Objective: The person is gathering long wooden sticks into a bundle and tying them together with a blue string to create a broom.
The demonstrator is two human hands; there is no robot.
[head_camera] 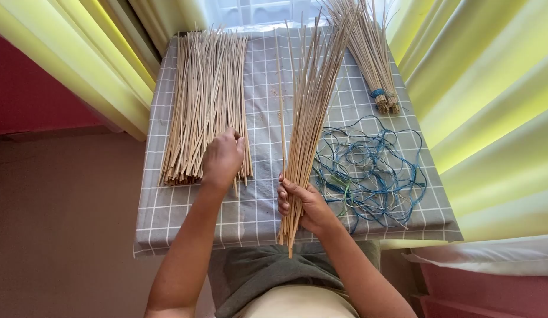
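A bundle of thin pale sticks [306, 118] is clasped near its lower end by the right hand [303, 203], the fingers wrapped around the stems and closed firmly on them; from that grip the bundle fans upward and away across the table, while its cut ends jut out just below the fist, past the table's near edge. To the left of that grip, well apart from it, a loose flat pile of the same sticks [206, 100] is laid out lengthwise, and the left hand [223, 159] is pressed down on the pile's near right corner, fingers curled onto the sticks; whether any single stick is pinched there cannot be told. Just to the right of the held bundle, a tangle of blue cord [374, 168] is spread on the grey checked tablecloth [256, 206], close beside the right hand's knuckles. Beyond the cord, further up from the grip, a second bundle bound with blue cord [377, 59] is seen lying, its tied end turned towards the tangle. Yellow curtains [486, 88] are hung on either side of the table.
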